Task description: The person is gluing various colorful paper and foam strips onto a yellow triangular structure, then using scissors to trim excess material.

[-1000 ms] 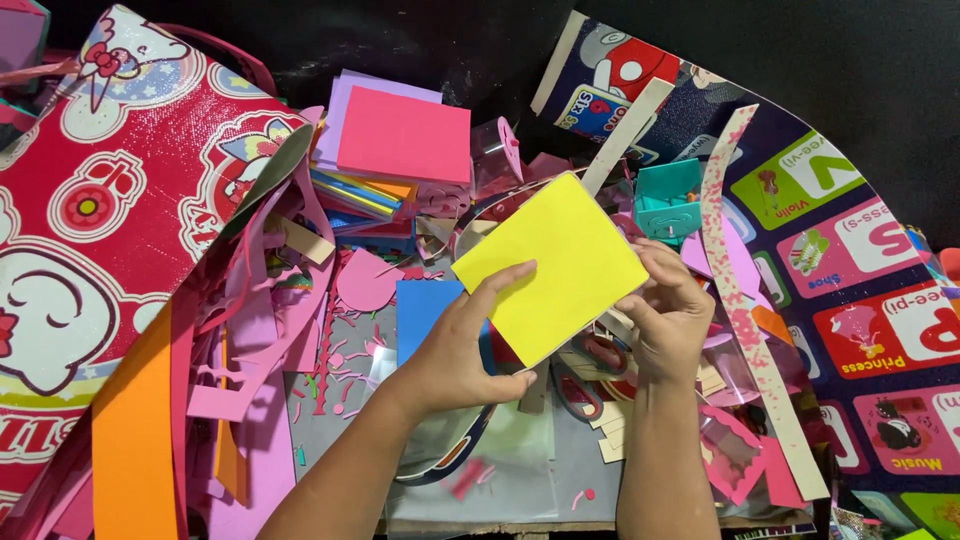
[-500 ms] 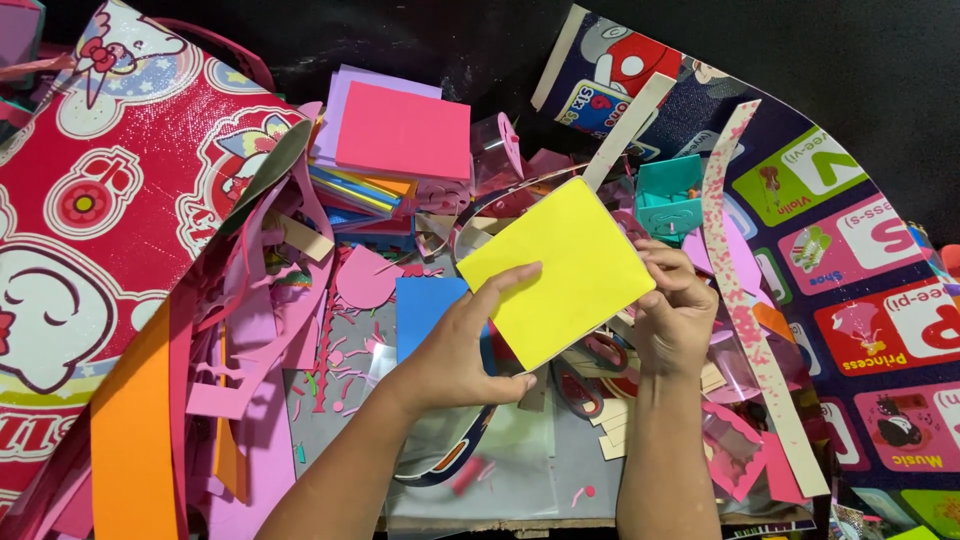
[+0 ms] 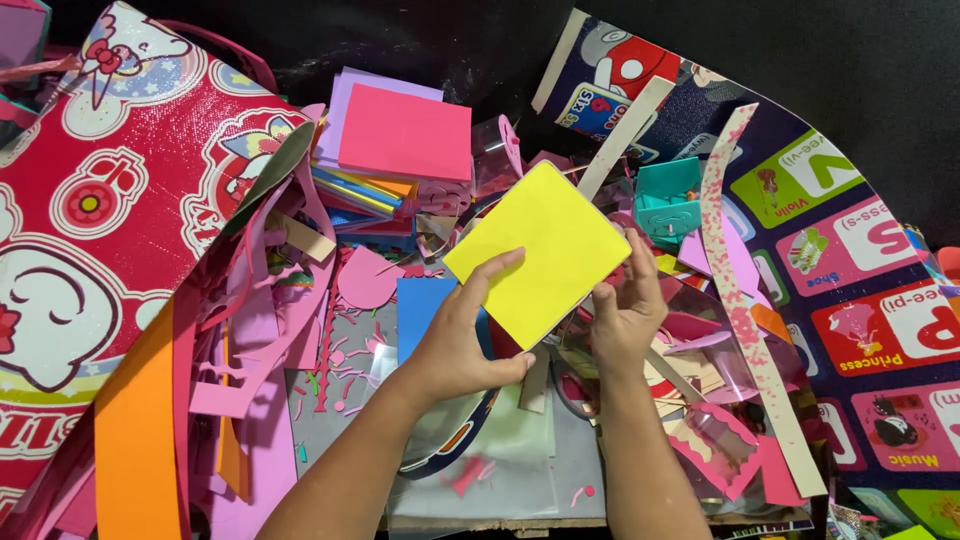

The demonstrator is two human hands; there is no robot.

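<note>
At the far left a large red cartoon-printed bag (image 3: 110, 230) is laid, with a long orange foam strip (image 3: 135, 430) below it. A pink foam sheet (image 3: 405, 132) is stacked behind. The square yellow foam sheet (image 3: 550, 250) is pinched at its lower edge by the left hand (image 3: 465, 335), and its right edge is gripped by the curled fingers of the right hand (image 3: 625, 310), above the scraps.

Both bare forearms rise from the bottom edge, angling slightly toward each other. The left hand (image 3: 455, 345) has its thumb stretched up and its fingers curled under in a pinch. The right hand (image 3: 625, 320) is raised with its back to the camera, fingers bent upward; its thumb seems hidden.
</note>
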